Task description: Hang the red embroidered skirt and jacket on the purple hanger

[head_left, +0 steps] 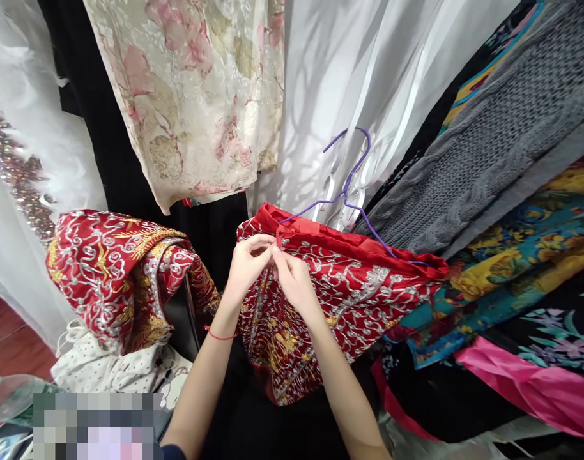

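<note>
A red embroidered garment (349,281) with silver and gold patterns hangs tilted from a purple wire hanger (344,191), whose arms run inside its plain red upper edge. At the left part of that edge, my left hand (248,265) and my right hand (294,278) meet, fingertips pinched together. Between them shows a thin red strip of cloth (278,237), and both hands seem closed on it. The exact grip is partly hidden by the fingers. A red string bracelet (220,333) circles my left wrist.
Another red embroidered cloth (110,268) lies at left, over white dotted fabric (114,367). A cream floral garment (200,96) hangs above. Behind is a white curtain (315,76). Grey knitwear (493,140), teal floral cloth (503,268) and pink fabric (526,383) crowd the right.
</note>
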`<state>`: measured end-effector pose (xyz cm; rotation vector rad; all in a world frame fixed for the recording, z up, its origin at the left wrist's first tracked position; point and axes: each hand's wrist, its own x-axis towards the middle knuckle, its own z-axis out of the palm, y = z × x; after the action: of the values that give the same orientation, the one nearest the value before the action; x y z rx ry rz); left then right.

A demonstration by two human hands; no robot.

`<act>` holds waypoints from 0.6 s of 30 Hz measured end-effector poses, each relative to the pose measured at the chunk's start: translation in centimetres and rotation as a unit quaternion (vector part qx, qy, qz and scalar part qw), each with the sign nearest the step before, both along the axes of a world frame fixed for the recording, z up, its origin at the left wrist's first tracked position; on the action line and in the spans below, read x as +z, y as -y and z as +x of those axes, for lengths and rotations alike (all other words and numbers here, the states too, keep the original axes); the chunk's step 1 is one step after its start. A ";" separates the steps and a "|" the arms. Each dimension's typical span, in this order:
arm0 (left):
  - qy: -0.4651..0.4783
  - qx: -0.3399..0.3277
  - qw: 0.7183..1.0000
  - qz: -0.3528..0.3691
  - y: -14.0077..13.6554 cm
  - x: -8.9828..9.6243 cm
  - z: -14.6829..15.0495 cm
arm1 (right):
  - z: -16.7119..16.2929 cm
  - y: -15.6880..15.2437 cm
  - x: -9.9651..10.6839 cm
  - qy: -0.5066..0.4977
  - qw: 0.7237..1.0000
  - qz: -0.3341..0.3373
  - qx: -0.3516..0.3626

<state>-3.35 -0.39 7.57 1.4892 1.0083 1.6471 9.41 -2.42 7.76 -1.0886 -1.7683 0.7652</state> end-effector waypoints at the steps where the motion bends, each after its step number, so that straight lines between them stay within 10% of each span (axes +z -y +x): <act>1: -0.020 0.006 1.000 0.012 0.2 -0.2 0.0 | -0.1 -0.3 0.1 0.002 1.000 -0.005 -0.022; 9: -0.103 0.095 0.989 0.054 1.4 -0.3 -0.2 | -0.6 -2.6 0.8 0.007 0.988 0.021 -0.155; 18: -0.125 0.111 0.986 0.011 1.7 0.7 0.6 | 0.1 -1.9 -0.2 -0.098 0.982 -0.133 0.095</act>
<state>-2.79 -2.05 8.24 1.6779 1.3377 1.6530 9.47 -0.52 7.52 -0.9843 -1.6474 1.2121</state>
